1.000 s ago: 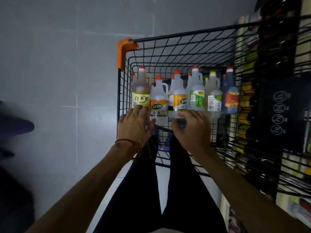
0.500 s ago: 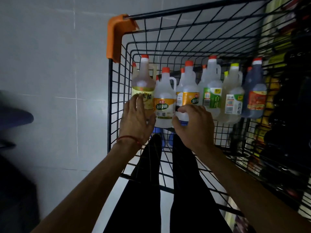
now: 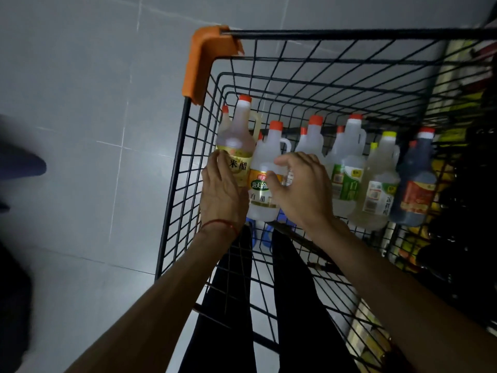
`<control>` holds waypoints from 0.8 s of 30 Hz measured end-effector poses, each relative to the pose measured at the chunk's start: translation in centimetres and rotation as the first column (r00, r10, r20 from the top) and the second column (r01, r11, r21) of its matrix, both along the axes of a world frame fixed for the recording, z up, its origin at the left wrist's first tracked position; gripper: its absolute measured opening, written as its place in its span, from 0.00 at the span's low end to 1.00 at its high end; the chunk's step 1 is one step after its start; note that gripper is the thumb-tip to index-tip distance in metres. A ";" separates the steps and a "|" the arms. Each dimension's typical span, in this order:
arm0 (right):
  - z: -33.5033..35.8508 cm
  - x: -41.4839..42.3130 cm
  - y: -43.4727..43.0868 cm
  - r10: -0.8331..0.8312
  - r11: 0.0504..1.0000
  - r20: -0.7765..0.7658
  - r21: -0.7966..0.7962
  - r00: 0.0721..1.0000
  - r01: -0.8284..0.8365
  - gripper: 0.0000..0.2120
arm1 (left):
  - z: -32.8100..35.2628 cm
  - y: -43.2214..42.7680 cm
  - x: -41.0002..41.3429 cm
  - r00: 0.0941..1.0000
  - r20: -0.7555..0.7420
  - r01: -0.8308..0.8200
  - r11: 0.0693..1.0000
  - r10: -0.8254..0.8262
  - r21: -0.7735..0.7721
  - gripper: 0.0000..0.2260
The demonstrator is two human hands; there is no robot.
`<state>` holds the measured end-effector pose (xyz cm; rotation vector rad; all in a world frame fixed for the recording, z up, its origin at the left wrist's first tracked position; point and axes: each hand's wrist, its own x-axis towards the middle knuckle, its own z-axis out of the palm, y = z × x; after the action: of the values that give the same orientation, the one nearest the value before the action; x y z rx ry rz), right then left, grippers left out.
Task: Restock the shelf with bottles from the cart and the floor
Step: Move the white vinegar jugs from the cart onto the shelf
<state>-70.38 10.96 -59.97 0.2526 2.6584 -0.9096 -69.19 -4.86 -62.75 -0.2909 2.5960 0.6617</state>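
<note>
- A black wire cart (image 3: pixel 349 33) with an orange plastic corner guard (image 3: pixel 204 57) is standing on the grey tiled floor (image 3: pixel 80 90).
- A row of upright plastic jug bottles (image 3: pixel 347 162) is standing inside the cart.
- The left hand (image 3: pixel 223 195) is lying with nearly straight fingers against the amber yellow-labelled bottle (image 3: pixel 236 135) at the row's left end.
- The right hand (image 3: pixel 301 189) is curling, thumb touching the clear orange-and-green-labelled bottle (image 3: pixel 265 154); whether it is gripping anything cannot be told.

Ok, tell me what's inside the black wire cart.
The black wire cart holds a row of plastic bottles: an amber red-capped bottle, clear red-capped jugs, a pale yellow-capped bottle, a dark bottle. Behind them only caps show; the right hand covers one jug's front.
</note>
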 end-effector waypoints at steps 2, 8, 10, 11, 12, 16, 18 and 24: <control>-0.9 -1.1 0.0 0.036 0.999 0.007 -0.016 0.999 -0.036 0.14 | -0.3 0.0 0.6 0.998 -0.011 -0.067 0.997 0.067 0.043 0.36; -2.5 -3.7 0.0 0.114 0.988 0.106 -0.115 0.988 -0.102 0.18 | -0.1 0.7 1.7 0.924 0.000 -0.377 0.914 0.382 0.151 0.32; -2.8 -4.2 0.1 0.133 0.980 0.130 -0.168 0.983 -0.110 0.21 | -0.1 1.2 1.5 0.937 0.012 -0.349 0.933 0.350 0.088 0.35; -3.0 -4.4 0.2 0.150 0.973 0.143 -0.195 0.978 -0.121 0.23 | -0.2 1.4 1.5 0.948 0.008 -0.319 0.947 0.319 0.041 0.36; -3.3 -4.7 0.3 0.169 0.968 0.157 -0.213 0.973 -0.134 0.24 | -0.3 1.6 1.4 0.955 0.002 -0.296 0.955 0.296 -0.006 0.36; -4.8 -5.8 0.7 0.183 0.958 0.193 -0.256 0.964 -0.130 0.30 | -1.1 1.9 1.4 0.967 -0.021 -0.255 0.959 0.254 -0.123 0.38; -5.5 -6.6 0.7 0.183 0.950 0.206 -0.287 0.961 -0.119 0.33 | -1.4 1.8 1.6 0.969 -0.035 -0.246 0.960 0.244 -0.136 0.38; -6.3 -9.8 -0.8 0.222 0.922 0.348 -0.379 0.911 -0.079 0.41 | -1.3 2.3 1.9 0.972 -0.077 -0.233 0.956 0.223 -0.177 0.36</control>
<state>-80.16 10.18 -66.29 0.1165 2.0754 -1.1367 -67.33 -2.59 -64.04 -0.6478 2.7071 0.5098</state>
